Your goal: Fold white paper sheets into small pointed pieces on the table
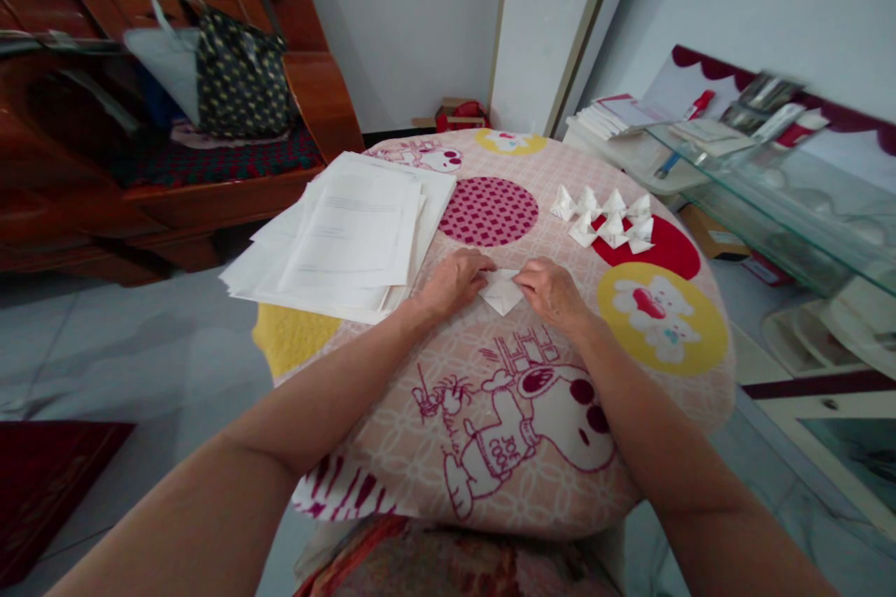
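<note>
A small folded piece of white paper lies at the middle of the round table, one pointed corner toward me. My left hand holds its left side, fingers closed at the edge. On the opposite side, my right hand pinches the right corner. Both thumbs are partly hidden. To the left rests a loose stack of white paper sheets, some with faint printed lines. Several folded paper shapes stand grouped at the far right of the table.
A patterned cloth covers the table. Right of it, a glass shelf carries cups and papers. A wooden bench with a dark patterned bag is at the left. Near the wall sits a cardboard box.
</note>
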A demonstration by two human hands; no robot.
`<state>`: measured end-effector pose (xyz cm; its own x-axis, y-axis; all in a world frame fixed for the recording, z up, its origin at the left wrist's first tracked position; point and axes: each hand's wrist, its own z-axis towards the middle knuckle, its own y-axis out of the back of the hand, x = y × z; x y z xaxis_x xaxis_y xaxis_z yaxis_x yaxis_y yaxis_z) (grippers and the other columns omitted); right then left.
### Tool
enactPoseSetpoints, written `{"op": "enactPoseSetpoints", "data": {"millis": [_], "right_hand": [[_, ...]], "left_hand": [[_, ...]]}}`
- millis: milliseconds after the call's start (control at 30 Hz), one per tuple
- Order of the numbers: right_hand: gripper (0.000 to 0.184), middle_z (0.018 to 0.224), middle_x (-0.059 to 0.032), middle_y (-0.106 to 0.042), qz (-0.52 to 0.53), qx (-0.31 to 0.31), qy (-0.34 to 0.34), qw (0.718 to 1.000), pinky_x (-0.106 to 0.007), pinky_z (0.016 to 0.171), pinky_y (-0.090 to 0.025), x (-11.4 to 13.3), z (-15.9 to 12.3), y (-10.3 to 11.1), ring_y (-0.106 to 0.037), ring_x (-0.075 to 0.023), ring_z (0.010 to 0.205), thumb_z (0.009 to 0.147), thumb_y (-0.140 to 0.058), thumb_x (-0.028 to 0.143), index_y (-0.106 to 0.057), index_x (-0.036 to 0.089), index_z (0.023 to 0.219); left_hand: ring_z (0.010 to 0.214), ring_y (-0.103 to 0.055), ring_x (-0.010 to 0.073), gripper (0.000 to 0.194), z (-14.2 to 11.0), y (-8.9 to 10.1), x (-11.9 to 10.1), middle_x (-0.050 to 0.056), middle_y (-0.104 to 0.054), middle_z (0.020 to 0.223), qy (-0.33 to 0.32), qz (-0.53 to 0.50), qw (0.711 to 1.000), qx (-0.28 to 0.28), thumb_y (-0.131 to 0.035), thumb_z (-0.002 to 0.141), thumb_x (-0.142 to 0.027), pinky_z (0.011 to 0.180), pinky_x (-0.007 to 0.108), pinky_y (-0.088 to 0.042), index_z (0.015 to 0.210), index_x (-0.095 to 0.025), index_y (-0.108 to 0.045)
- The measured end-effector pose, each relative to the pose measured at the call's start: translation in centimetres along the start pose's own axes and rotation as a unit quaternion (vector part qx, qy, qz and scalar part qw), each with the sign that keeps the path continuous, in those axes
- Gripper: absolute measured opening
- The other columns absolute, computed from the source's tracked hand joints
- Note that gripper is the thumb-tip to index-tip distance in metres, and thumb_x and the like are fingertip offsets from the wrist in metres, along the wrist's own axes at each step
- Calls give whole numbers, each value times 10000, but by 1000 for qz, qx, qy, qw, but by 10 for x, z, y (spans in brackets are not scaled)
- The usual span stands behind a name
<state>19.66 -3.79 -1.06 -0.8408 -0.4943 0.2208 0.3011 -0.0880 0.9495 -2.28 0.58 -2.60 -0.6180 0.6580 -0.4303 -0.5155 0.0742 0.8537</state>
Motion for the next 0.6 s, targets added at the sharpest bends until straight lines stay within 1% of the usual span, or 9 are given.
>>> {"op": "enactPoseSetpoints", "data": {"millis": [100, 200, 367, 467, 600], "right_hand": [[263, 778, -83, -615, -14, 10, 5, 1000, -317, 722, -371, 4, 0, 2, -526, -212, 804, 899, -541, 68, -716, 154, 723], [250, 790, -75, -616, -17, 13, -3, 1000, -311, 720, -369, 9, 2, 4, -528, -207, 808, 915, -556, 87, -727, 161, 748], [221, 829, -83, -638, -35, 5, -44, 998, -311, 729, -381, 18, 10, 3, -550, -208, 828, 941, -587, 133, -737, 153, 780], [207, 838, -84, -644, -41, 6, -43, 998, -315, 733, -387, 20, 13, 1, -554, -214, 840, 947, -594, 148, -747, 160, 807], [233, 822, -78, -632, -38, 3, -36, 999, -310, 720, -384, 20, 11, 1, -543, -210, 831, 948, -578, 134, -745, 174, 790]], "left_hand": [[971, -683, 188, 265, 1, 1, 1, 58, -753, 1012, 5, -34, 999, 6, -622, 836, -75, 939, 331, -539, 1054, -174, -735], [967, -688, 183, 294, 1, 3, -1, 60, -755, 1014, 1, -50, 999, 7, -603, 824, -64, 936, 319, -541, 1060, -168, -744], [981, -689, 190, 330, 1, 4, -2, 64, -758, 1028, -3, -40, 999, 11, -576, 821, -66, 943, 340, -546, 1081, -172, -751], [973, -690, 189, 327, 1, 6, -2, 73, -759, 1026, -8, -36, 999, 14, -560, 828, -71, 928, 340, -549, 1080, -157, -749], [949, -690, 181, 305, 2, 7, -3, 65, -759, 1006, -14, -26, 1000, 8, -572, 828, -69, 900, 327, -553, 1055, -165, -751]]}}
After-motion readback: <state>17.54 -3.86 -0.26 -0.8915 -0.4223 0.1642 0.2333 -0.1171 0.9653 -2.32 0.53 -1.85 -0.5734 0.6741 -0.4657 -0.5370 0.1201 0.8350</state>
